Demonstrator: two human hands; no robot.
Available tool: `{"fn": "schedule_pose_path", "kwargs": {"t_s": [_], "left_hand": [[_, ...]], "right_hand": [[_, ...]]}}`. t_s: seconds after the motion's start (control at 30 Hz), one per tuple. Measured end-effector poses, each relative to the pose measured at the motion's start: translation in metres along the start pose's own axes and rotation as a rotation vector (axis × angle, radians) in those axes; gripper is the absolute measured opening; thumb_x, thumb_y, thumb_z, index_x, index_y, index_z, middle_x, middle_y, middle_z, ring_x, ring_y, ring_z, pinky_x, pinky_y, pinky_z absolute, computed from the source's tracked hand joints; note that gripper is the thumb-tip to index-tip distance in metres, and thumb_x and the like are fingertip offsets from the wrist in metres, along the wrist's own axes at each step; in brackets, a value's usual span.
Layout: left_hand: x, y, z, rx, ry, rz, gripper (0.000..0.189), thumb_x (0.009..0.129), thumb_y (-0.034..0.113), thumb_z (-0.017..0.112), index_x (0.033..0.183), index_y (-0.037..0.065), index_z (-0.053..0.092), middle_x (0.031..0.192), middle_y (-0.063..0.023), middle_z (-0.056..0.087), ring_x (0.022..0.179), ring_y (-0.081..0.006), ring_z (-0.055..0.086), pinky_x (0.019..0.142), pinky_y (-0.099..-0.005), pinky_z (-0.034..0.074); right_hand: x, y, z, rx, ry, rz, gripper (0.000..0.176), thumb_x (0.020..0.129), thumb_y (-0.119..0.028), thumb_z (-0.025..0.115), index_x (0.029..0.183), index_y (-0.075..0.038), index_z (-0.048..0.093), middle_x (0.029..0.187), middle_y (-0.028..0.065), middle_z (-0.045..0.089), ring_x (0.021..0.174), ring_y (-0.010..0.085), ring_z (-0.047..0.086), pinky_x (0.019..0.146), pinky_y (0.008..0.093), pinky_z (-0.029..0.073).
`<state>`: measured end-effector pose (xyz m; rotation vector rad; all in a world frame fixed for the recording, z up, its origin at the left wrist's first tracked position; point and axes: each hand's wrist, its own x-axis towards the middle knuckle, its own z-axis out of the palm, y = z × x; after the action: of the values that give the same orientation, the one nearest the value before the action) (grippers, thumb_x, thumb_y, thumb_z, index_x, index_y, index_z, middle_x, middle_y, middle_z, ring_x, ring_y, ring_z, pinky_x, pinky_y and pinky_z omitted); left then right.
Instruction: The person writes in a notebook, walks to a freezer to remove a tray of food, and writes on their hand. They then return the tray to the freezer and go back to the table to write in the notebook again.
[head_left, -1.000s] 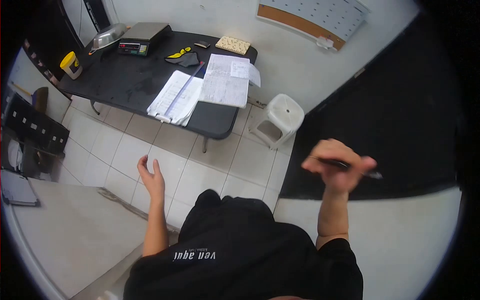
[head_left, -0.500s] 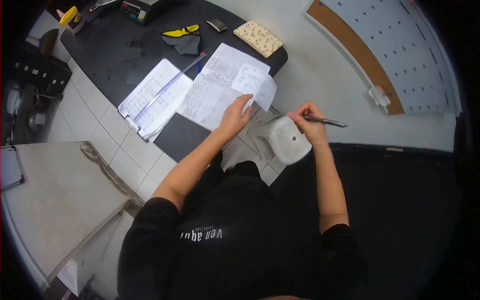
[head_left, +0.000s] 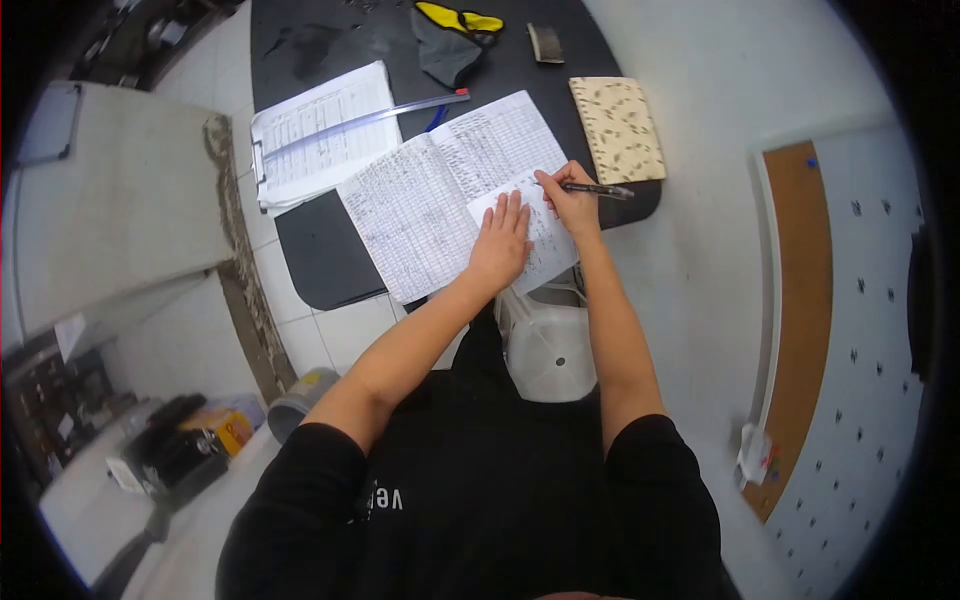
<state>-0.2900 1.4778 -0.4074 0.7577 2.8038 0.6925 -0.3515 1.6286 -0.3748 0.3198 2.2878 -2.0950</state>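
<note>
My left hand (head_left: 502,240) lies flat with fingers spread on a loose handwritten sheet (head_left: 545,252), which rests over the right page of an open notebook (head_left: 405,215). Both notebook pages carry dense handwriting. In my right hand (head_left: 574,202) is a dark pen (head_left: 600,190), held in a writing grip with its tip end at the upper part of the sheet. Left of the notebook, a clipboard with papers (head_left: 325,110) has a clear ruler (head_left: 370,122) lying across it. A blue object (head_left: 437,119) shows partly beside the notebook's top edge.
On the black table (head_left: 330,255) are a grey and yellow cloth item (head_left: 445,50), a small dark block (head_left: 546,44) and a cream patterned notebook (head_left: 617,130). A white plastic stool (head_left: 550,350) stands below my right forearm. A corkboard (head_left: 800,320) hangs at right.
My right hand has brought the pen from above the stool onto the loose sheet. My left hand has flattened onto that sheet. The camera view has turned and shifted.
</note>
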Motion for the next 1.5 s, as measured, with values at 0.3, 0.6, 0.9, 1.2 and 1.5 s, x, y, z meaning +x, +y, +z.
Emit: {"fn": "schedule_pose_path", "kwargs": {"t_s": [0.3, 0.6, 0.9, 1.2, 1.5], "left_hand": [[0.002, 0.009, -0.003, 0.012, -0.020, -0.048, 0.056, 0.087, 0.024, 0.055, 0.132, -0.006, 0.040, 0.145, -0.0256, 0.027, 0.135, -0.0415, 0.026, 0.107, -0.0508, 0.027], [0.005, 0.016, -0.010, 0.069, -0.076, -0.093, 0.065, 0.082, 0.027, 0.063, 0.133, -0.004, 0.039, 0.146, -0.0249, 0.025, 0.135, -0.0411, 0.025, 0.107, -0.0504, 0.028], [0.006, 0.016, -0.010, 0.013, -0.050, -0.104, 0.071, 0.081, 0.039, 0.062, 0.131, -0.006, 0.040, 0.144, -0.0259, 0.028, 0.135, -0.0413, 0.025, 0.108, -0.0514, 0.027], [0.006, 0.014, -0.011, -0.049, -0.056, -0.113, 0.071, 0.079, 0.038, 0.066, 0.130, -0.005, 0.042, 0.145, -0.0250, 0.028, 0.136, -0.0409, 0.025, 0.108, -0.0506, 0.027], [0.004, 0.011, -0.011, -0.054, -0.043, -0.093, 0.071, 0.078, 0.037, 0.068, 0.130, -0.004, 0.043, 0.144, -0.0243, 0.028, 0.135, -0.0407, 0.026, 0.107, -0.0502, 0.028]], "right_hand": [[0.036, 0.049, 0.016, -0.176, -0.035, -0.230, 0.035, 0.080, -0.019, 0.072, 0.061, -0.004, 0.046, 0.054, 0.0011, 0.045, 0.052, 0.0073, 0.039, 0.048, 0.0264, 0.033], [0.045, 0.051, 0.018, -0.323, -0.083, -0.327, 0.034, 0.085, -0.021, 0.066, 0.064, -0.003, 0.046, 0.052, 0.0051, 0.046, 0.048, 0.0121, 0.041, 0.047, 0.0298, 0.035], [0.045, 0.052, 0.020, -0.377, -0.117, -0.374, 0.032, 0.084, -0.021, 0.066, 0.065, -0.003, 0.047, 0.053, 0.0073, 0.050, 0.045, 0.0154, 0.046, 0.046, 0.0307, 0.037], [0.045, 0.051, 0.021, -0.420, -0.131, -0.390, 0.032, 0.085, -0.021, 0.064, 0.067, -0.003, 0.046, 0.053, 0.0073, 0.049, 0.045, 0.0152, 0.044, 0.046, 0.0307, 0.036], [0.045, 0.052, 0.021, -0.397, -0.150, -0.321, 0.032, 0.085, -0.020, 0.064, 0.067, -0.003, 0.045, 0.054, 0.0065, 0.047, 0.049, 0.0137, 0.041, 0.048, 0.0309, 0.036]]}}
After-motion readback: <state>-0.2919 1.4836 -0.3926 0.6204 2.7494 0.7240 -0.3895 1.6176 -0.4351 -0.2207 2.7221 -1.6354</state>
